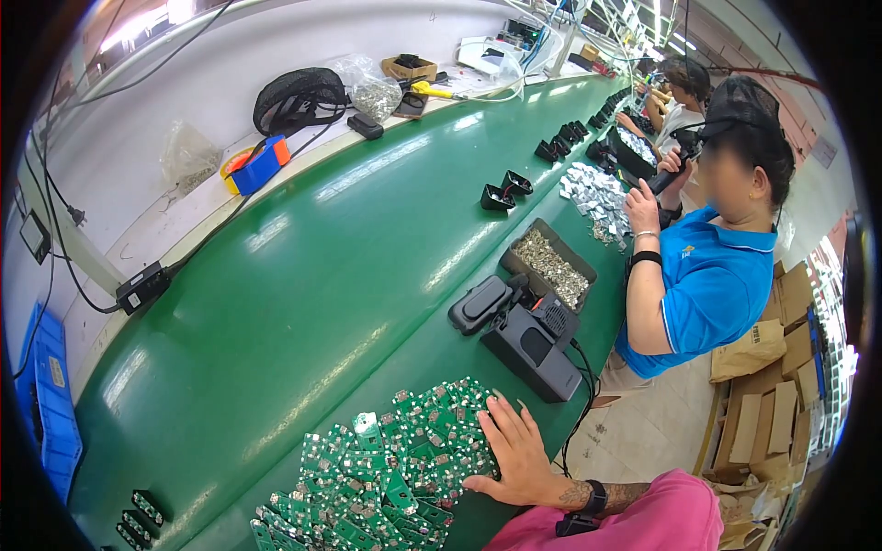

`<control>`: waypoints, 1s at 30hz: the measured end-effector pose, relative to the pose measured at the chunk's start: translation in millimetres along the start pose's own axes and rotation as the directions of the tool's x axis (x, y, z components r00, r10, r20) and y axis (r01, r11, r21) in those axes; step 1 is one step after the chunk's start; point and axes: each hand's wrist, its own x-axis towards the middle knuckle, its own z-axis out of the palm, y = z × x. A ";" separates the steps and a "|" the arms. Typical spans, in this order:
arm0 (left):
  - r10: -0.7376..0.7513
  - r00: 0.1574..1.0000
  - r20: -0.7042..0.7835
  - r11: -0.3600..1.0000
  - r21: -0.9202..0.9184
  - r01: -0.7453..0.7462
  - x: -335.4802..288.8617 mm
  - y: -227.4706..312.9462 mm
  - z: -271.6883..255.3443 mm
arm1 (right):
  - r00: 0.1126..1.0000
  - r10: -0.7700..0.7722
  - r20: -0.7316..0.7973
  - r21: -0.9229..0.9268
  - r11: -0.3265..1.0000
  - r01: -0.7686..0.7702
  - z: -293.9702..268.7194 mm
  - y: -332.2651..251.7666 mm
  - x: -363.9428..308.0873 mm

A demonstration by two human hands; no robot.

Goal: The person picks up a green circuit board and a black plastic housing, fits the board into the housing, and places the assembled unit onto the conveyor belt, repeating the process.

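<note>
Circuit boards (386,468): small green flat pieces, heap cut off at bottom edge. My right hand (519,450) rests spread flat on them. Left hand out of view.

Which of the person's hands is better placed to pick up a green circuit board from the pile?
The right hand: it rests flat on the edge of the pile of green circuit boards. The left hand does not show in the picture, so probably the right.

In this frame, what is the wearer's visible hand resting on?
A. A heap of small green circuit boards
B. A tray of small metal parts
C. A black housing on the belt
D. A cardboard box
A: the right hand lies flat, fingers spread, on the edge of the heap of green circuit boards on the green belt.
</note>
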 end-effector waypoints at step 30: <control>0.009 1.000 -0.012 0.999 -0.037 -0.009 -0.3 -5.5 11.8 | 1.000 0.001 0.004 -0.001 1.000 -0.001 -1.1 -1.0 0.6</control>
